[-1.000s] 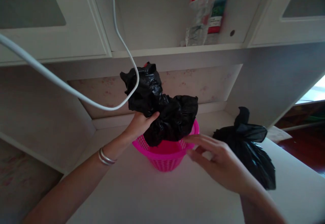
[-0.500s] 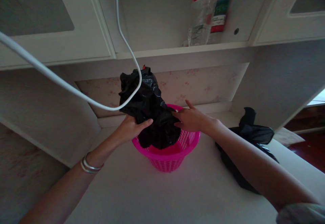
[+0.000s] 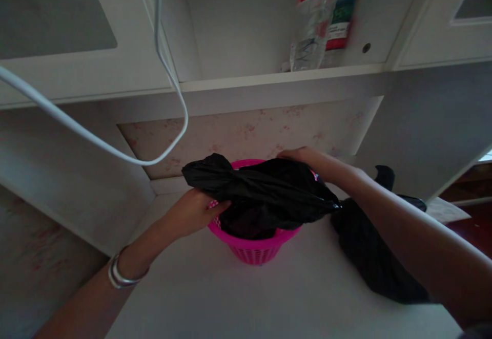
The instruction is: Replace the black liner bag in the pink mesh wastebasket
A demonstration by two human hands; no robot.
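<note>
The left hand (image 3: 196,212) grips the near-left edge of the black plastic bag (image 3: 265,195), fingers closed on the film at the rim of the pink basket (image 3: 253,249). The right hand (image 3: 298,155) reaches over the far side of the basket and pinches the bag's far edge, its fingers curled on the plastic. Half a second ago the bag stood up in a crumpled bunch above the basket, with the right hand at its side; now it is pulled down and stretched wide across the basket's mouth, its right corner sticking out past the rim. The bag thus lies between the 2 hands, draped over the basket and sagging into it. 2 silver bangles (image 3: 121,276) sit on the left wrist.

The basket stands on a pale table (image 3: 215,303) set into a corner. A second black bag (image 3: 369,257) lies on the table just to the right, partly hidden by the right forearm. A white cable (image 3: 115,149) loops down in front of the wall. Above, a shelf (image 3: 284,75) between white cabinets carries a clear bottle (image 3: 313,26) and a container with a red-and-green label (image 3: 340,19).
</note>
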